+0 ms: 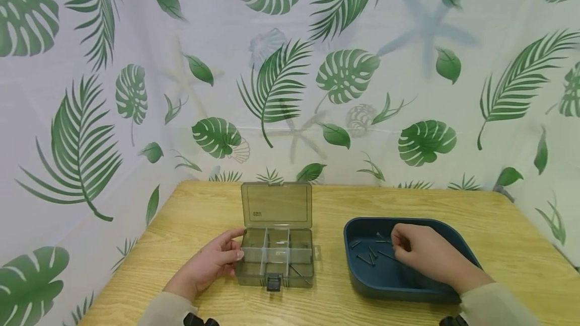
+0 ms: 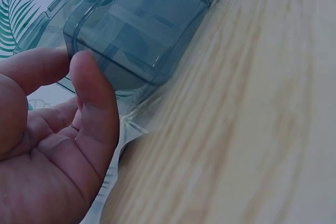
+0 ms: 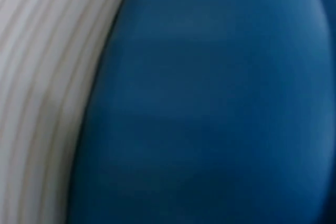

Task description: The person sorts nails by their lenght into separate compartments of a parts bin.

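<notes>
A grey see-through compartment box (image 1: 276,254) stands on the table with its lid (image 1: 277,205) raised. A screw (image 1: 299,273) lies in its front right compartment. At the box's left side my left hand (image 1: 212,260) holds the wall with thumb and fingers; the left wrist view shows the thumb of my left hand (image 2: 63,129) against the box corner (image 2: 121,61). My right hand (image 1: 428,255) is over the blue tray (image 1: 376,291), fingers curled with their tips hidden; whether they pinch anything cannot be seen. Several dark screws (image 1: 366,259) lie at the tray's left.
The wooden table (image 1: 331,306) carries the box left of centre and the tray to the right. A white leaf-patterned cloth (image 1: 290,89) hangs behind the table's back edge. The right wrist view is blurred, with the tray (image 3: 205,98) beside the striped wood (image 3: 47,87).
</notes>
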`<state>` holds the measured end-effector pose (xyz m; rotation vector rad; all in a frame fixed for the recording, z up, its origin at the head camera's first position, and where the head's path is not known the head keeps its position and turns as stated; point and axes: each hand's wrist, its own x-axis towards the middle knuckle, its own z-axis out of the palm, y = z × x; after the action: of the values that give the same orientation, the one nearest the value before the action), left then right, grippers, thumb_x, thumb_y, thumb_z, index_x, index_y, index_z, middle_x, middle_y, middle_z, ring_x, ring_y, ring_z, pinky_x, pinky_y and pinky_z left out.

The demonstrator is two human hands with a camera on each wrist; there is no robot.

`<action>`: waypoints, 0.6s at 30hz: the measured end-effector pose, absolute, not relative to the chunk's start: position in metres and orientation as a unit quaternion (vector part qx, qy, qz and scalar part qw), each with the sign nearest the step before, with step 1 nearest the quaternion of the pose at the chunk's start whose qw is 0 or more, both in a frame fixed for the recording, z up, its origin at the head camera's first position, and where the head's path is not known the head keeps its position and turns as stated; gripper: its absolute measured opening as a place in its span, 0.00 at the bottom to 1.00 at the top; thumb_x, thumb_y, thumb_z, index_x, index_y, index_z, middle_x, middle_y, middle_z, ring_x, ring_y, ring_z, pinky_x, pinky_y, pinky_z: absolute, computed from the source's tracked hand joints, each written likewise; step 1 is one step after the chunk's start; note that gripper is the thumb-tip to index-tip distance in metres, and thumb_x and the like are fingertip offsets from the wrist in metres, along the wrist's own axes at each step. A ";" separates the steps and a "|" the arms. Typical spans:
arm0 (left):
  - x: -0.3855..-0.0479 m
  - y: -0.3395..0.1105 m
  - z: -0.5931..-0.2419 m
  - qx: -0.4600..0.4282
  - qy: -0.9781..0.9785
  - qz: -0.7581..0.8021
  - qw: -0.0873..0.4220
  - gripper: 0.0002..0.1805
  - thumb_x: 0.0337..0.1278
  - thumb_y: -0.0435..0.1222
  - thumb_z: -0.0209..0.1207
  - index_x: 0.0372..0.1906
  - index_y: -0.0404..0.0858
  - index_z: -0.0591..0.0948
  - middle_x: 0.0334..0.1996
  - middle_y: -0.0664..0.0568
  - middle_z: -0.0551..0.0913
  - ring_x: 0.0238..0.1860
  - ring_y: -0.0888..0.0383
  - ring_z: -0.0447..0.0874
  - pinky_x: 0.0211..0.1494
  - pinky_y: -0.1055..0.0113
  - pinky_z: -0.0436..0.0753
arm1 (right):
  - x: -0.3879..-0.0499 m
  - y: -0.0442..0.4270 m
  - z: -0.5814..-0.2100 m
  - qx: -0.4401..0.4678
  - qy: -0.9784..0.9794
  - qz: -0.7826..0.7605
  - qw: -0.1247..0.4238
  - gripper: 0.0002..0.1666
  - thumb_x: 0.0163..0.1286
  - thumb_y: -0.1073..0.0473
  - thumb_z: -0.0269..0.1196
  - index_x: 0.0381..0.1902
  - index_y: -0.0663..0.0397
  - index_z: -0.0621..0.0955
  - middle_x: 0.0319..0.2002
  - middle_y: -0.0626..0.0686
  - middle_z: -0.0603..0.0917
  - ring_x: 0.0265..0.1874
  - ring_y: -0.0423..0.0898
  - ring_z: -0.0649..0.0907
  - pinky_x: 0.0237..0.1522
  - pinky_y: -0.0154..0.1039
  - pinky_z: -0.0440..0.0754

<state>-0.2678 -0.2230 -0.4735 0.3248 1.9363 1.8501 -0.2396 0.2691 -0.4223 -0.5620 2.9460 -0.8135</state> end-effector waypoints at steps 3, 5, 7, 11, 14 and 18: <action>-0.267 -0.223 -0.474 0.116 0.700 0.669 0.222 0.39 0.74 0.34 0.57 0.80 0.35 0.52 0.42 0.48 0.69 0.31 0.57 0.67 0.32 0.66 0.79 | -0.235 0.259 -0.418 -0.184 0.944 -0.275 -0.005 0.10 0.70 0.64 0.61 0.32 0.43 0.74 0.24 0.43 0.73 0.21 0.38 0.71 0.24 0.37 0.70; -0.267 -0.224 -0.475 0.116 0.700 0.669 0.223 0.39 0.74 0.35 0.57 0.80 0.36 0.52 0.42 0.48 0.69 0.31 0.57 0.67 0.32 0.65 0.79 | -0.232 0.251 -0.415 -0.192 0.940 -0.283 -0.013 0.10 0.69 0.65 0.61 0.33 0.42 0.74 0.24 0.43 0.74 0.21 0.38 0.71 0.24 0.37 0.70; -0.267 -0.224 -0.476 0.116 0.700 0.669 0.223 0.39 0.74 0.34 0.57 0.80 0.36 0.52 0.42 0.48 0.69 0.31 0.57 0.67 0.32 0.65 0.79 | -0.230 0.241 -0.412 -0.202 0.936 -0.289 -0.019 0.11 0.69 0.65 0.61 0.32 0.41 0.74 0.24 0.42 0.74 0.20 0.38 0.71 0.24 0.37 0.70; -0.268 -0.224 -0.476 0.119 0.701 0.668 0.220 0.38 0.74 0.34 0.57 0.80 0.35 0.52 0.41 0.48 0.69 0.31 0.58 0.68 0.32 0.66 0.80 | -0.226 0.221 -0.405 -0.226 0.927 -0.300 -0.022 0.11 0.69 0.66 0.61 0.33 0.41 0.75 0.24 0.41 0.74 0.21 0.37 0.72 0.24 0.36 0.71; -0.268 -0.224 -0.476 0.123 0.702 0.666 0.219 0.38 0.74 0.33 0.57 0.80 0.35 0.52 0.41 0.48 0.69 0.31 0.58 0.68 0.32 0.67 0.80 | -0.225 0.206 -0.401 -0.242 0.918 -0.312 -0.025 0.11 0.69 0.66 0.61 0.33 0.43 0.76 0.25 0.41 0.75 0.21 0.38 0.72 0.25 0.36 0.73; -0.267 -0.223 -0.475 0.123 0.701 0.667 0.221 0.39 0.74 0.34 0.57 0.80 0.35 0.51 0.41 0.49 0.69 0.31 0.58 0.68 0.32 0.66 0.80 | -0.226 0.188 -0.401 -0.252 0.912 -0.320 -0.042 0.11 0.70 0.67 0.60 0.33 0.43 0.77 0.25 0.41 0.74 0.21 0.37 0.71 0.25 0.37 0.73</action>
<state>-0.2674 -0.2234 -0.4746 0.3388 1.9391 1.8428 -0.2259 0.1883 -0.4012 -0.8141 2.9465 -1.0321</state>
